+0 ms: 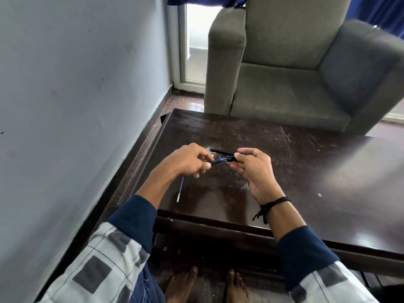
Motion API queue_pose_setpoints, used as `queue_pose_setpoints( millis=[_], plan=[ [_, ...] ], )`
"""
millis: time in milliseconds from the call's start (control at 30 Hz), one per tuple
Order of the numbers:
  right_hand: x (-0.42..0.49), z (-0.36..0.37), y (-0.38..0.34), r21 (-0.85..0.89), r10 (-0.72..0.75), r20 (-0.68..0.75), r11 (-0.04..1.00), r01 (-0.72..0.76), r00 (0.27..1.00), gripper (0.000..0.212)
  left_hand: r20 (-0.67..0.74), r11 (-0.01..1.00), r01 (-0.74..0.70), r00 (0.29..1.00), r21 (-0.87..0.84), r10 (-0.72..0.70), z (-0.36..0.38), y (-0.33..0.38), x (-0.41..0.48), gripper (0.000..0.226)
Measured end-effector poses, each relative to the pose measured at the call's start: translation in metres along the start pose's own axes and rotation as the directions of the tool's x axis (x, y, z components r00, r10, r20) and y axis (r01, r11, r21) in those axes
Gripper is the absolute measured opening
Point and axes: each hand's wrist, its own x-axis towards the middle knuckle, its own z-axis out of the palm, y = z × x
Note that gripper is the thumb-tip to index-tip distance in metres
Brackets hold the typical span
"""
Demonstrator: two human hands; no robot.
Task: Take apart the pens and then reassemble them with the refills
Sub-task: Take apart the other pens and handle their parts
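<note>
A scratched dark table [306, 162] fronts a grey armchair [295, 68] beside a pale wall [76, 84].

Armchair [295, 68] behind table [317, 171], refill [180, 189] on table's left, second pen [222, 152] farther back.

daylight enters through the glass door [195, 43] at top centre, blown out to white. room otherwise dim, cool cast. dark table [306, 162] carries soft glare patches at right and near its front edge, scratches catching light. faint shadows of hands on tabletop. wide-angle bending tilts the wall [76, 95] and stretches the armchair [306, 68]. sleeves at bottom corners slightly soft, centre reasonably sharp.
</note>
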Motion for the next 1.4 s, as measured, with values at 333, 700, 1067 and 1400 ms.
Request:
queue_pose_setpoints(
  millis=[333, 700, 1067, 1400],
  plan=[
    [-0.002, 0.001, 0.001, 0.012, 0.032, 0.038, 0.999, -0.033, 0.999, 0.010, 0.004, 1.000, -0.026, 1.000, 0.004, 0.026, 0.000, 0.000, 0.000, 0.021],
    [-0.008, 0.007, 0.006, 0.080, 0.031, 0.084, 0.996, -0.038, 0.996, 0.028, -0.048, 0.998, -0.063, 0.997, 0.007, 0.063, 0.003, -0.001, 0.000, 0.011],
    [-0.012, 0.008, 0.003, 0.167, -0.025, 0.061, 0.986, 0.014, 0.998, 0.022, -0.144, 0.992, -0.116, 0.984, -0.049, 0.108, 0.011, 0.004, 0.005, 0.009],
    [-0.011, 0.004, -0.002, 0.140, -0.013, 0.105, 0.990, -0.002, 0.994, 0.016, -0.153, 0.992, -0.123, 0.981, -0.024, 0.118, 0.005, 0.003, 0.003, 0.010]
  ],
)
